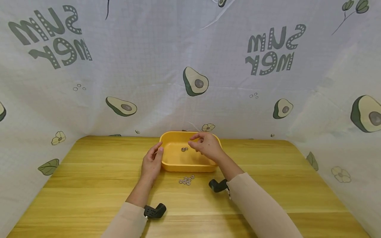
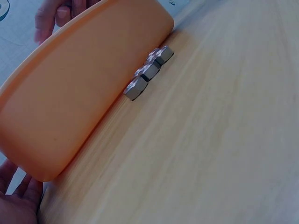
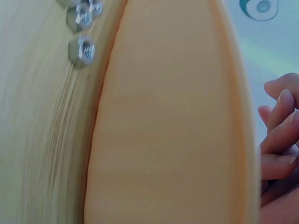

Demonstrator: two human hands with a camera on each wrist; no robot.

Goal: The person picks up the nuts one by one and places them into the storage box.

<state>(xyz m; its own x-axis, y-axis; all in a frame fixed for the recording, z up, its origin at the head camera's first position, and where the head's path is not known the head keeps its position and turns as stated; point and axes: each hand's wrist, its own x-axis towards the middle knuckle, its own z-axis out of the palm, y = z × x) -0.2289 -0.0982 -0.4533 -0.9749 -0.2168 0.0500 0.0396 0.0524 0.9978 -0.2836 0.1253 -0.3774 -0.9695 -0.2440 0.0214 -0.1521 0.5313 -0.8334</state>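
Note:
A yellow rectangular plastic bin stands on the table, with two metal hex nuts lying on its floor. My left hand rests by the bin's left end; in the left wrist view its fingers lie right at the bin's outer corner. Over the right part of the bin hovers my right hand, thumb and forefinger apart and nothing visible between them. The right wrist view has its fingers loosely bent beyond the rim. Several more hex nuts lie in a cluster on the tabletop in front of the bin.
The wooden table has its back edge just behind the bin. A white curtain printed with avocados hangs behind and along both sides. Black wrist cameras sit on both forearms, low over the tabletop.

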